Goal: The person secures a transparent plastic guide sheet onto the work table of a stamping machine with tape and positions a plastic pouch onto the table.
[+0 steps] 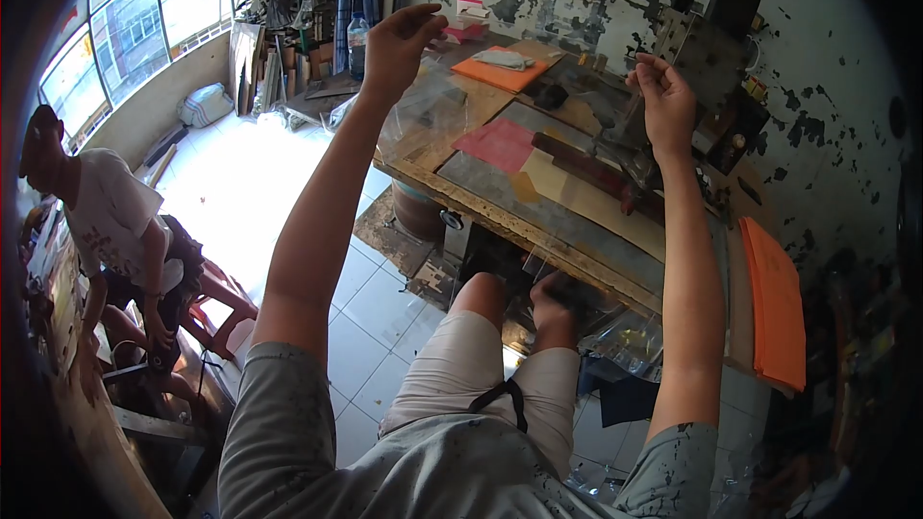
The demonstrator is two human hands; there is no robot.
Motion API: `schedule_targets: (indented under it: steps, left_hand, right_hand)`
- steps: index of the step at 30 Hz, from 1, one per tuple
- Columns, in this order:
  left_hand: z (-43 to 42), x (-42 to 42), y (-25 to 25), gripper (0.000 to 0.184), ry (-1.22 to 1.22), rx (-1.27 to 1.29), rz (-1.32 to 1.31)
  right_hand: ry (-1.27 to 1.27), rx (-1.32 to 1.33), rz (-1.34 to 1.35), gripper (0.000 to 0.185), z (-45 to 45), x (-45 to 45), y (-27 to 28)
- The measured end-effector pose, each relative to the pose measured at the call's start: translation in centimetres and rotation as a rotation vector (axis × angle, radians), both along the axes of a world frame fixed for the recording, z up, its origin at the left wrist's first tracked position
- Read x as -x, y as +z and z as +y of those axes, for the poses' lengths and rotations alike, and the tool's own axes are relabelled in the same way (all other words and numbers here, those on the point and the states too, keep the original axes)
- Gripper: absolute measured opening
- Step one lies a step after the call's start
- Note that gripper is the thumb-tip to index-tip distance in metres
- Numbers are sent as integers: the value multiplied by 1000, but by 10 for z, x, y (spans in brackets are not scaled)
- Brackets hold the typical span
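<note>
My left hand point(399, 46) is raised above the left part of the workbench point(423, 183), its fingertips pinched together. A faint see-through film, perhaps clear plastic, shows below it, but its edges are hard to make out. My right hand point(663, 101) is lifted in front of the machine point(707, 48), with thumb and fingers pinched; what they hold cannot be made out. Between the hands, a pink sheet point(495, 144) and a pale yellow strip point(577, 197) lie on the bench beside a dark reddish bar point(582, 165).
An orange sheet point(500, 75) with a grey cloth point(504, 59) lies at the bench's back. Folded orange material point(772, 303) sits at the right edge. A person point(120, 221) is seated at the far left. A water bottle point(358, 46) stands behind my left forearm.
</note>
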State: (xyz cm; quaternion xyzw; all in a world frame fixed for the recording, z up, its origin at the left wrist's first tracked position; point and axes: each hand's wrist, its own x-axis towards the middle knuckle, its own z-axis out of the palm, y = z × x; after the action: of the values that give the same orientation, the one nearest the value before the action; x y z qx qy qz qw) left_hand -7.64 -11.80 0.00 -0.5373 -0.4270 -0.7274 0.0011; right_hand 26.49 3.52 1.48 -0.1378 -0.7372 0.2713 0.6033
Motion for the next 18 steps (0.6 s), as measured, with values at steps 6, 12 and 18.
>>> schedule_targets:
  steps: [6, 12, 18]
  left_hand:
    - [-1, -2, 2, 34, 3, 7, -6]
    - [-1, -1, 2, 34, -6, -4, -7]
    - [-3, -1, 3, 33, 10, 5, 5]
  right_hand:
    - [-17, -18, -18, 26, -6, -2, 2]
    - [-19, -25, -24, 26, -8, -2, 4]
    - [-28, -24, -35, 25, -10, -2, 6]
